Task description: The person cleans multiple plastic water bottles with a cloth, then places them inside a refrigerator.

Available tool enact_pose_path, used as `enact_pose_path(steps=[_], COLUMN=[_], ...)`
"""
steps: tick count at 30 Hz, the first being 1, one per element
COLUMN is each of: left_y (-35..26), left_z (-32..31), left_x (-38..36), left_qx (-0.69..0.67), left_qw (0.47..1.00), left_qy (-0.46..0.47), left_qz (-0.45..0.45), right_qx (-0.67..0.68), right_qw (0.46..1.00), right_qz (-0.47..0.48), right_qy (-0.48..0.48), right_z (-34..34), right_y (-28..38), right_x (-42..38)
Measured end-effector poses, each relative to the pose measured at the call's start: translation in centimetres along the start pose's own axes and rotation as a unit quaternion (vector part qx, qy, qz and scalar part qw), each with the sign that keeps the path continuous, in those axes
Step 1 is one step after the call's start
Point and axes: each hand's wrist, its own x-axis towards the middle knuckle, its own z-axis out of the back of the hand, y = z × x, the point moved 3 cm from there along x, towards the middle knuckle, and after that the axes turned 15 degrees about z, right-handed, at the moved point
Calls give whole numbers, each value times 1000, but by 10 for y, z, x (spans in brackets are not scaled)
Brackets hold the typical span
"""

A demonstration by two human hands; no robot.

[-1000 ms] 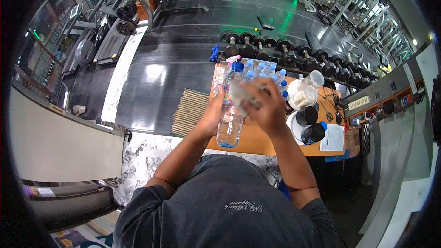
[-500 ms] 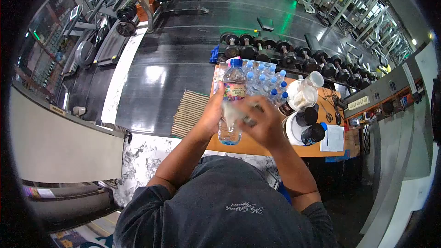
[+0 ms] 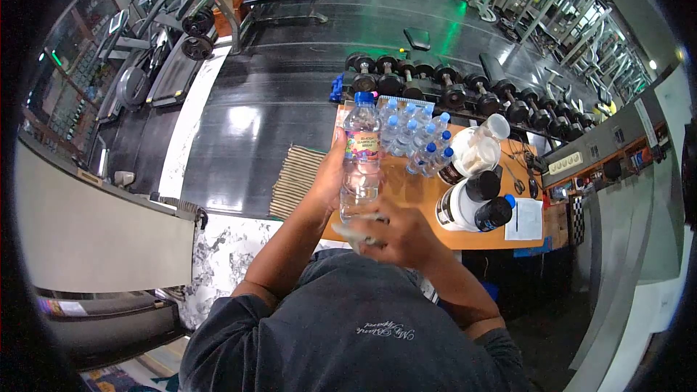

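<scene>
My left hand [image 3: 332, 174] is wrapped round a clear plastic bottle [image 3: 361, 181] with a blue cap and a colourful label, held upright over the wooden table's near edge. At the bottle's base, my right hand [image 3: 396, 236] is closed on a pale cloth [image 3: 356, 232], blurred by motion. Behind the bottle, several small water bottles [image 3: 410, 131] with blue caps stand in a group on the table [image 3: 406, 189].
White tubs [image 3: 457, 207], black-lidded containers and a paper sheet [image 3: 524, 219] with a pen lie on the table's right. A power strip [image 3: 565, 163] is beyond. A dumbbell rack [image 3: 450, 87] stands behind; a striped mat [image 3: 298, 178] lies left.
My right hand and the cloth have moved down from the bottle's middle to its base. The bottle has shifted slightly to the left and up, still in my left hand.
</scene>
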Motion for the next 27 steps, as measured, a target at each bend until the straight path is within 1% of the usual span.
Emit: enact_pose_path(steps=[1, 2, 4, 5, 8, 9, 11, 12, 13, 14, 16, 17, 19, 20, 21, 24, 25, 27], left_y=[0, 0, 2, 2, 3, 5, 10, 10, 11, 11, 7, 5, 5, 6, -1, -11, -13, -11], left_z=[5, 9, 7, 6, 4, 6, 13, 10, 6, 0, -9, -11, -4, 1, 0, -16, -27, -28], left_x=[1, 2, 2, 2, 1, 4, 12, 12, 13, 14, 16, 17, 17, 18, 18, 10, 6, 1], left_qx=[-7, -13, -31, -39, -69, -81, -106, -110, -114, -118, -74, -53, -32, -21, 13, 85, 39, 16], left_qw=[1000, 998, 999, 998, 996, 997, 992, 991, 989, 988, 996, 998, 999, 999, 998, 982, 982, 991], left_qy=[28, 55, -12, -44, -51, -11, 67, 79, 91, 103, 38, 4, -20, -33, -14, -65, -99, -80], left_qz=[12, 23, 2, -10, -11, -7, 2, -4, -10, -17, -32, -41, -32, -26, -63, -154, -158, -109], right_qx=[27, 93, 226, 310, 420, 431, 524, 569, 620, 630, 650, 635, 604, 570, 535, 419, 379, 293], right_qw=[999, 994, 964, 920, 817, 801, 754, 727, 663, 645, 609, 623, 649, 674, 698, 766, 785, 836], right_qz=[-18, -46, -102, -202, -321, -361, -362, -360, -379, -389, -409, -411, -413, -414, -415, -393, -382, -376], right_qy=[-9, -38, -94, -127, -230, -207, -160, -136, -180, -186, -197, -202, -210, -222, -234, -288, -308, -272], right_z=[-3, -4, -14, -25, -53, -55, -72, -78, -81, -81, -69, -68, -68, -68, -68, -66, -64, -54], right_y=[5, -2, -31, -43, -54, -47, -55, -56, -54, -54, -45, -46, -48, -49, -50, -48, -45, -35], right_x=[-2, -9, -37, -55, -73, -69, -69, -65, -65, -65, -55, -56, -59, -60, -61, -56, -53, -42])
